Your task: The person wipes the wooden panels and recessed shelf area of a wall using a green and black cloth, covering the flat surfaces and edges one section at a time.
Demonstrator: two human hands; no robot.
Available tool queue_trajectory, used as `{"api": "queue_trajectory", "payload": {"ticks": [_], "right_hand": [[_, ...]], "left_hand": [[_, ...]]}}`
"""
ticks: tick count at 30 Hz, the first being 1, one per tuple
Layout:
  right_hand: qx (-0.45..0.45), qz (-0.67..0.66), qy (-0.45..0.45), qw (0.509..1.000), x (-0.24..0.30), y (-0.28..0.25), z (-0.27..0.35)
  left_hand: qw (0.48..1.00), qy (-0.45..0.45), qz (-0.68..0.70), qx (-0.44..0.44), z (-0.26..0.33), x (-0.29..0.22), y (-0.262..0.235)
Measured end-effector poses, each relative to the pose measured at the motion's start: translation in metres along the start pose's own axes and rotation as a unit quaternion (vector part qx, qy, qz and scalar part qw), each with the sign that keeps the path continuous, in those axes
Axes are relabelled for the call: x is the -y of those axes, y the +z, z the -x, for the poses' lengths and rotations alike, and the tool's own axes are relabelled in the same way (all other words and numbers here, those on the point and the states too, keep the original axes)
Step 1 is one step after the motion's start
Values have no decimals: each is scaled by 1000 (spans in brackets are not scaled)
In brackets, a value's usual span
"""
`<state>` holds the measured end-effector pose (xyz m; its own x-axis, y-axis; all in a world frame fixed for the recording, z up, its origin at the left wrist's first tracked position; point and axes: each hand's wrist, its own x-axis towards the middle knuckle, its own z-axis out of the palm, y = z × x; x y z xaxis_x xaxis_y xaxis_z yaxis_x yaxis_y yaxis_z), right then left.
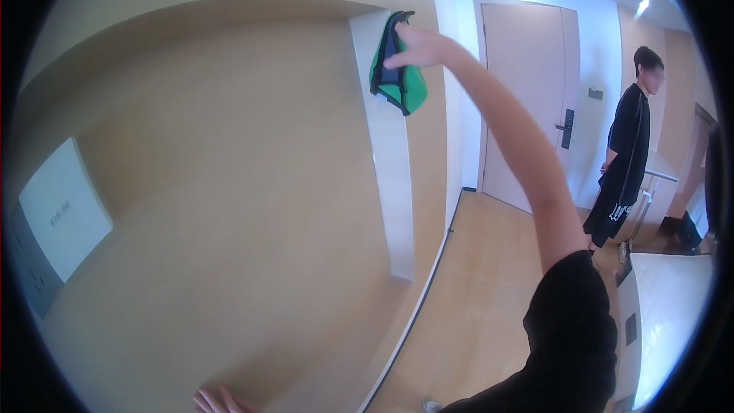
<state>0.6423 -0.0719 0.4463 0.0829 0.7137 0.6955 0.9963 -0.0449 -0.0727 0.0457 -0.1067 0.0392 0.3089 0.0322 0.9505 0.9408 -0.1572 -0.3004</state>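
High up ahead, my right hand (419,47) reaches out on a stretched arm and grips a green cloth pad (414,93) with dark blue panels and black edging. Its thumb lies across the dark side, and the other fingers are partly hidden in the folds. The pad is up against the white vertical strip (388,176) at the side of the beige wall recess, near its top corner. At the lower edge, my left hand (222,401) shows only its fingers, spread apart against the beige wall, holding nothing visible.
A white panel (67,210) with a grey socket strip (34,260) is on the wall at left. A closed door (527,99) stands beyond the wood floor (451,283). At right are a person in black (631,138) and a white-covered boxy object (673,313).
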Motion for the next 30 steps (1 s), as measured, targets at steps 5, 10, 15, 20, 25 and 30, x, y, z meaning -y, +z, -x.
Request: {"api": "queue_trajectory", "payload": {"ticks": [5, 10, 15, 20, 25, 30], "right_hand": [[-364, -40, 106, 924, 21, 55, -24], [-505, -22, 221, 834, 41, 70, -53], [-499, -107, 138, 849, 26, 53, -43], [-227, -491, 11, 841, 1, 44, -4], [-8, -356, -47, 933, -35, 9, 26], [39, -358, -74, 930, -43, -18, 29]], "left_hand": [[1000, 11, -21, -1, 3, 6, -4], [1000, 24, -6, 6, 1, 8, -12], [1000, 7, 1, 2, 3, 16, -35], [1000, 4, 5, -3, 5, 21, -38], [1000, 11, -15, -14, 5, 22, -36], [1000, 12, -25, -12, 1, 21, -37]]}}
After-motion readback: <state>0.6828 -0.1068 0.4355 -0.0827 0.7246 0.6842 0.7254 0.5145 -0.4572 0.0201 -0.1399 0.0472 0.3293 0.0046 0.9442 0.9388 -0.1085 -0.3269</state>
